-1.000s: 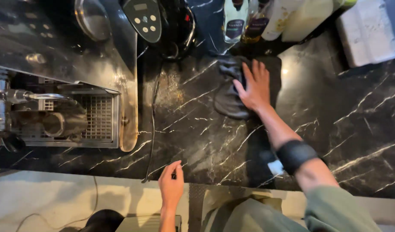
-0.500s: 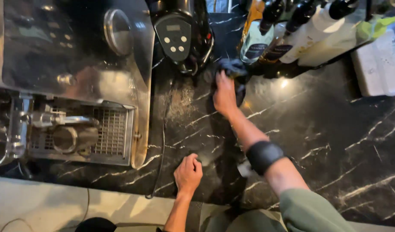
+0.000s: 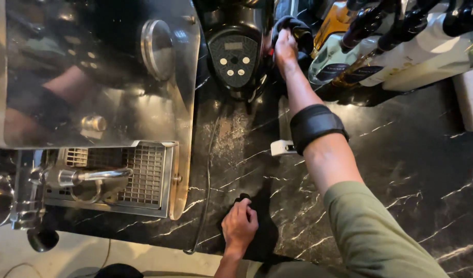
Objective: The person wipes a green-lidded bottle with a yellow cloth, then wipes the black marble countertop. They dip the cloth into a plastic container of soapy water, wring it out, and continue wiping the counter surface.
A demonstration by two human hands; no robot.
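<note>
My right hand is stretched to the back of the black marble counter, gripping a dark cloth pressed between the coffee grinder and a row of bottles. A black band wraps my right forearm. My left hand rests near the counter's front edge with fingers curled, knuckles down on the stone, holding nothing that I can see.
A steel espresso machine fills the left, with a drip grate and a portafilter at its front. A black cable runs down the counter beside it. A small white object lies under my forearm. Coffee grounds dust lies below the grinder.
My right hand has pushed the cloth farther back, from the open counter into the gap beside the grinder. My left hand has moved onto the counter and curled.
</note>
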